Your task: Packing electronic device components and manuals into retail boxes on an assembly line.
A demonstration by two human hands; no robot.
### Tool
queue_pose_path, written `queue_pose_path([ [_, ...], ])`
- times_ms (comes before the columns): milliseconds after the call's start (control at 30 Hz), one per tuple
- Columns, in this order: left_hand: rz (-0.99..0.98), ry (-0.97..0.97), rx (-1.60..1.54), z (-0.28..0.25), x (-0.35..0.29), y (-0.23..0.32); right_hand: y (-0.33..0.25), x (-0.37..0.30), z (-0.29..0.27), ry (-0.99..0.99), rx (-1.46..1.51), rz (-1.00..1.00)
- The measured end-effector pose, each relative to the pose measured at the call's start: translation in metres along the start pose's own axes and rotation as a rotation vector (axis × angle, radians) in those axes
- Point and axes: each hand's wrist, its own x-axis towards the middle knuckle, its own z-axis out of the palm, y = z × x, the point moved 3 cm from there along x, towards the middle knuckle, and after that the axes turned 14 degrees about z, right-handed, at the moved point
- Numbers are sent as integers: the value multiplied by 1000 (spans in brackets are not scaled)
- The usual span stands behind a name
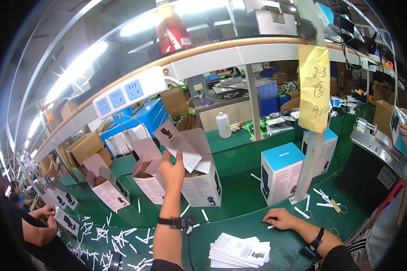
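My left hand [172,170] is raised over the bench, thumb and fingers closed on a white printed leaflet [180,147]. The leaflet slants at the mouth of a tall white box [202,187] whose top flaps stand up. To its left is another open-topped box [149,187]. My right hand [281,219] rests on the green bench with loosely bent fingers, apparently holding nothing, and a white paper strip lies by its fingertips. Just left of and nearer than that hand lies a stack of white leaflets [239,251].
Further left stands another open box [107,192]. Closed blue-topped boxes [281,174] stand beside a metal post [308,174]. Paper strips [120,239] litter the near left, where a co-worker's hands [49,217] hold a box. A power strip [130,91] hangs under the overhead shelf.
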Motion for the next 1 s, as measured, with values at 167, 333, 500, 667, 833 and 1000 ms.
queue_pose_path([
  [167,442,141,332,2,-8,-44,2,-1,3,-29,27,-18],
  [333,402,36,438,10,-15,-38,7,0,2,-49,47,-32],
  [500,387,20,471,18,-21,-24,3,0,-2,-54,72,-16],
  [667,488,-26,324,20,-8,-19,2,2,-2,-61,55,-11],
  [833,570,-206,487,9,2,-61,-6,9,3,-67,68,-51],
  [1000,414,80,30,12,-6,-15,-4,2,-5,-64,64,-1],
])
